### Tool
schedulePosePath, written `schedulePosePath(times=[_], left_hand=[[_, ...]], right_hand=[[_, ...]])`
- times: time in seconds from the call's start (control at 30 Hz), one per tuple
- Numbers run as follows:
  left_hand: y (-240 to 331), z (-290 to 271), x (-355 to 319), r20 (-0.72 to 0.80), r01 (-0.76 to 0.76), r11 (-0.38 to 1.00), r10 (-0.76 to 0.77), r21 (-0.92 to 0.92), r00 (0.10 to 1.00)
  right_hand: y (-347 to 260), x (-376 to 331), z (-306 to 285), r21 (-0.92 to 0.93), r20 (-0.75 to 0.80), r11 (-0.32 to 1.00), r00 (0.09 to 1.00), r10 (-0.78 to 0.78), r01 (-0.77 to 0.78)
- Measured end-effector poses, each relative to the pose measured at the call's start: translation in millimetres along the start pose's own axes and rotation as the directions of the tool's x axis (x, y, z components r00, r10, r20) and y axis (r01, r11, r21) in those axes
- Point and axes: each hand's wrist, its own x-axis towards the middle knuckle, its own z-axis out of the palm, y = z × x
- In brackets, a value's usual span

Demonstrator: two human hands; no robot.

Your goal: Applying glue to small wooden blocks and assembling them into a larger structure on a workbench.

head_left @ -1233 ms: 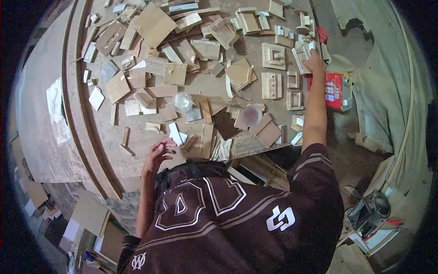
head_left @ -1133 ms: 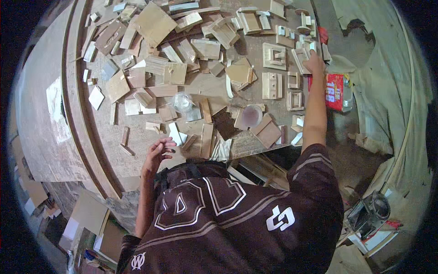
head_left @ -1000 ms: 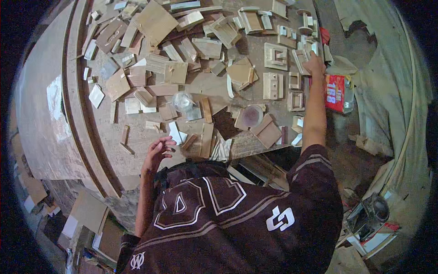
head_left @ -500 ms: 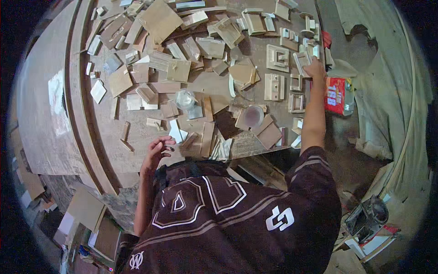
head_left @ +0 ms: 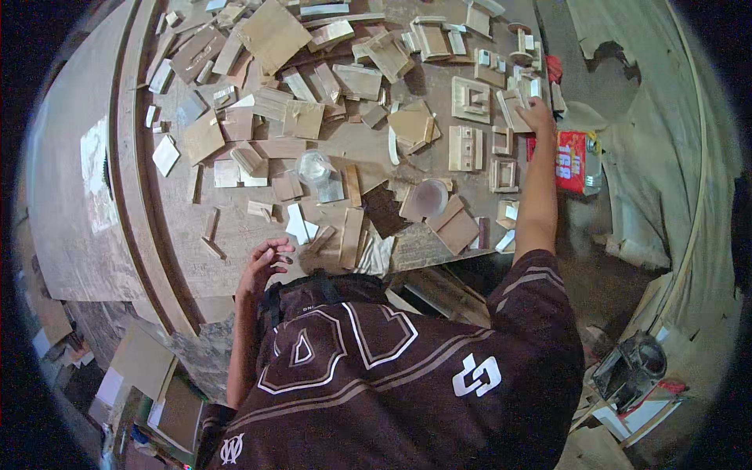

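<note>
Wood blocks (head_left: 513, 106) lie in the upper right of the frame, at the far edge of a cluttered table (head_left: 235, 235), and the right hand (head_left: 537, 116) rests on them with its arm stretched up from the lower edge. Its fingers curl over a small pale piece; whether they actually clamp it I cannot tell, since the hand covers the contact. Just right of that hand stands a red box (head_left: 572, 160), with a clear bottle (head_left: 593, 160) touching its right side.

Lower, near the middle left, the left hand (head_left: 265, 265) hovers at the near edge of the table, palm turned up, fingers loosely spread and holding nothing. Just above it lie white scraps (head_left: 298, 225) and a narrow plank (head_left: 351, 236).

Across the centre are more offcuts: a framed square (head_left: 470, 99) and a flat panel (head_left: 465, 148) left of the right hand, a glass jar (head_left: 314, 166) near the middle, and a round pink lid (head_left: 430, 196) to its right. A large square board (head_left: 272, 33) sits at the top. A long curved board (head_left: 133, 157) runs down the left side of the frame. A dark brown jersey (head_left: 392, 376) with white lettering fills the bottom centre.
</note>
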Motion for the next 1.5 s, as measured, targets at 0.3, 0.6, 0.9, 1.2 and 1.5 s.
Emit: schedulePosePath(times=[0.3,0.6,0.9,1.2,1.5], left_hand=[[-2,5,5,-0.025,0.011,1.000,-0.010,0.029,1.000],[1,3,6,-0.041,0.001,1.000,0.000,0.031,0.999],[-2,1,8,-0.056,0.012,0.999,-0.010,0.030,0.998],[2,4,8,-0.054,0.017,0.999,-0.015,0.032,0.998],[1,-2,8,-0.062,0.012,0.999,-0.010,0.030,0.998]], right_hand=[[20,10,17,-0.027,0.003,0.999,1.000,-0.019,0.019],[-1,2,18,-0.134,-0.009,0.990,0.999,0.042,-0.042],[-4,-2,19,-0.130,-0.063,0.991,0.998,0.003,-0.011],[-20,-13,30,-0.210,-0.207,0.976,0.978,0.013,-0.057],[-26,-17,16,-0.171,-0.132,0.972,0.981,0.141,-0.162]])
